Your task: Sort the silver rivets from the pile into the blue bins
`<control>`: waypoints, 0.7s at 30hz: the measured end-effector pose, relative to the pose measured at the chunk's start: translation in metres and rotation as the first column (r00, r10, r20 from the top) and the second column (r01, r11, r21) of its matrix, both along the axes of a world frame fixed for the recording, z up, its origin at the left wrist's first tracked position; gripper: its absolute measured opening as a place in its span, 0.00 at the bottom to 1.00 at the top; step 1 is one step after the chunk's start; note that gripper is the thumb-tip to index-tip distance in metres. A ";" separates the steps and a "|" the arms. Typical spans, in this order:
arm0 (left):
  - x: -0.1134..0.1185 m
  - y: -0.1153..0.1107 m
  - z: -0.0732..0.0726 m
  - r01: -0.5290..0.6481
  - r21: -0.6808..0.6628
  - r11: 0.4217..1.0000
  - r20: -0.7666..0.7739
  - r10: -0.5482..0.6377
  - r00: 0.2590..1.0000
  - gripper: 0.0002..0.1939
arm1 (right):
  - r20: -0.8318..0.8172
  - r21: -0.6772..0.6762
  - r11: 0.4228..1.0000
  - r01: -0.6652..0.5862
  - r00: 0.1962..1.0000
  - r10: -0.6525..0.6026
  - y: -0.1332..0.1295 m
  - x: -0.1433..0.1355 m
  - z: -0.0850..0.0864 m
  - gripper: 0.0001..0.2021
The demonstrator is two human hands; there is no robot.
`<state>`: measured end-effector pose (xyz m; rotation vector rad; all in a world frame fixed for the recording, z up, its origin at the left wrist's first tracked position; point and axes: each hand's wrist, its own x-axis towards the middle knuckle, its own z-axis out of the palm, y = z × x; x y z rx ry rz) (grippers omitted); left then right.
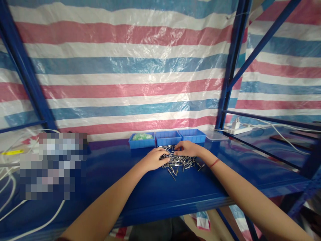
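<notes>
A loose pile of silver metal rivets (178,162) lies on the blue table in front of three blue bins. My left hand (155,158) rests at the pile's left side, fingers curved and thumb apart from them, touching the rivets. On the upper right of the pile is my right hand (185,148), its fingers bent down over the rivets. Whether the fingertips of either hand pinch a rivet is too small to tell. The left bin (142,144) holds a green and white packet; the middle bin (168,138) and right bin (192,135) show no contents.
A clear plastic lid (217,135) lies right of the bins. Farther right is a white power strip (238,129) with cables. White cables and a blurred-out area are at the left. Blue metal posts (232,63) frame the table (107,167), with a striped sheet behind.
</notes>
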<state>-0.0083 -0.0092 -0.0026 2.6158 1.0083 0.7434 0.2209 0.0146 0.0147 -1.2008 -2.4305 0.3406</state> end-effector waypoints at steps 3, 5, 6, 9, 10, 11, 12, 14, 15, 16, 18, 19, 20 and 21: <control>0.000 0.001 0.000 0.015 -0.005 1.000 0.005 -0.015 1.000 0.16 | 0.010 0.047 0.999 0.022 1.000 -0.023 0.002 -0.006 -0.007 0.07; 0.000 0.001 0.000 0.023 -0.005 1.000 0.010 -0.023 1.000 0.16 | -0.003 0.054 0.997 0.046 0.999 -0.045 0.001 -0.009 -0.008 0.05; -0.001 0.001 0.000 0.023 -0.004 1.000 0.009 -0.023 1.000 0.16 | -0.007 0.053 0.998 0.041 0.999 -0.041 0.000 -0.010 -0.008 0.04; 0.000 -0.001 0.000 -0.010 0.013 1.000 0.004 0.010 1.000 0.18 | -0.026 0.063 0.998 -0.003 1.000 0.005 -0.004 -0.013 -0.005 0.04; 0.001 -0.002 0.001 -0.028 0.024 0.999 0.009 0.028 1.000 0.20 | -0.036 0.073 0.997 -0.018 0.999 0.020 -0.006 -0.014 -0.002 0.04; 0.002 -0.003 0.002 -0.045 0.037 0.998 0.022 0.044 0.999 0.21 | -0.051 0.085 0.996 -0.032 0.998 0.036 -0.008 -0.016 0.000 0.05; 0.003 -0.003 0.003 -0.058 0.052 0.997 0.043 0.056 0.997 0.21 | -0.070 0.100 0.994 -0.046 0.996 0.053 -0.010 -0.017 0.003 0.06; 0.005 -0.004 0.006 -0.070 0.081 0.994 0.096 0.062 0.993 0.18 | -0.110 0.137 0.987 -0.080 0.989 0.096 -0.014 -0.022 0.007 0.07; 0.006 -0.004 0.007 -0.073 0.092 0.993 0.121 0.062 0.991 0.16 | -0.129 0.152 0.984 -0.096 0.985 0.116 -0.015 -0.024 0.009 0.07; 0.006 -0.004 0.009 -0.081 0.097 0.992 0.144 0.066 0.987 0.14 | -0.153 0.156 0.982 -0.105 0.980 0.129 -0.016 -0.027 0.009 0.07; 0.006 -0.004 0.011 -0.108 0.090 0.990 0.188 0.090 0.978 0.11 | -0.235 0.122 0.987 -0.106 0.963 0.132 -0.017 -0.032 0.008 0.07; 0.005 -0.003 0.012 -0.125 0.077 0.989 0.214 0.106 0.971 0.11 | -0.293 0.084 0.991 -0.102 0.948 0.122 -0.018 -0.034 0.006 0.08; 0.005 -0.003 0.013 -0.137 0.060 0.989 0.240 0.119 0.963 0.10 | -0.360 0.036 0.994 -0.102 0.927 0.108 -0.017 -0.037 0.005 0.09; 0.005 -0.002 0.013 -0.140 0.038 0.989 0.265 0.125 0.956 0.10 | -0.430 -0.015 0.994 -0.108 0.898 0.091 -0.017 -0.039 0.003 0.10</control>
